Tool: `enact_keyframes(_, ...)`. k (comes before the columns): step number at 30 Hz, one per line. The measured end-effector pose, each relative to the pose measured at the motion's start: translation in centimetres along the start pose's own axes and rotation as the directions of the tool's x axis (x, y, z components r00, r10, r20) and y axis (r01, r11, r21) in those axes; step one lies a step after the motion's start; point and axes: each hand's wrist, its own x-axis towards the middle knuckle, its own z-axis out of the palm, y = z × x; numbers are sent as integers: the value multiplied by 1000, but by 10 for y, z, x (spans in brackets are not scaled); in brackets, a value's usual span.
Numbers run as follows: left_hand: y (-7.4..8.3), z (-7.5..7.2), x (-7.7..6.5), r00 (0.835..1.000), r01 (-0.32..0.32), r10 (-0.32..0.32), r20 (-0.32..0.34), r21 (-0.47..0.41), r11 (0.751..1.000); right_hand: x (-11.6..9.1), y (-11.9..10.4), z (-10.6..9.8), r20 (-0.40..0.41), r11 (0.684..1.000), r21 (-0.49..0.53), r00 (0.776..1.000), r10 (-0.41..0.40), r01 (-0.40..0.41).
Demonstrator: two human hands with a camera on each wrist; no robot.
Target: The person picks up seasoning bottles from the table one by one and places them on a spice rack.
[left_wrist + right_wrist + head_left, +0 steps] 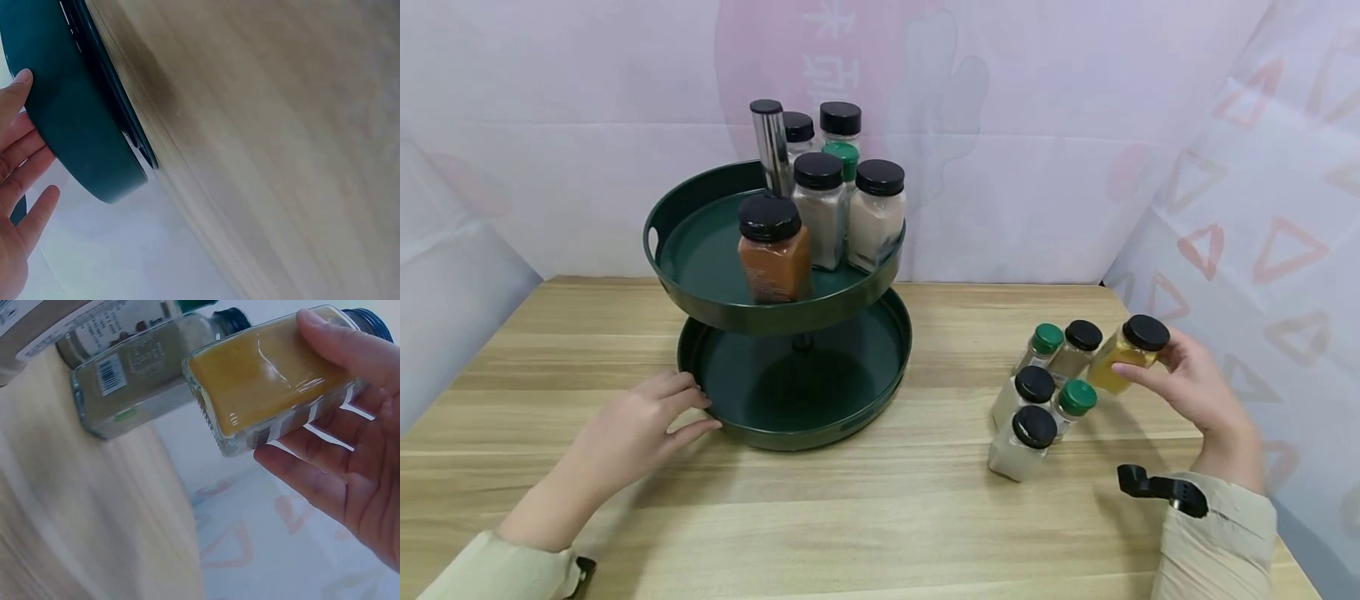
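Observation:
My right hand [1198,379] grips a square glass spice jar [269,369] of yellow powder with a black lid, thumb on one face and fingers on the opposite side. In the right wrist view the jar's base is raised off the wooden table. Beside it stands a black-lidded jar [137,375] of dull brownish powder. On the other side, my left hand [640,429] holds the near-left rim of the lower tray [820,437] of a dark green two-tier spice stand, its thumb [19,84] against the outer wall.
The upper tray [700,304] bears an orange-red spice jar [775,267], a metal cylinder [771,150] and several other jars. Right of the stand, several jars cluster, including a green-capped one [1077,398] and a pale one [1018,450]. Printed cloth [1037,200] hangs behind the table.

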Motion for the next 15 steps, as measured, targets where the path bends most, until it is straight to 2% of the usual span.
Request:
enact_keyframes(6, 1, -3, -1, 999, 40, -40, 25, 10, 999, -4, -21, -5, -36, 1000, -6, 999, -23, 23)
enact_keyframes(10, 0, -4, -2, 998, 54, -55, 40, 22, 998, -5, -34, -4, -53, 994, 89, 997, -64, 69)
enact_keyframes(12, 1, -4, -2, 997, 62, -64, 45, 26, 998, -5, -41, -3, -60, 981, 166, 994, -94, 103)
enact_keyframes(15, 2, -5, -2, 994, 89, -91, 57, 24, 996, -3, -53, -1, -76, 962, 224, 986, -145, 159)
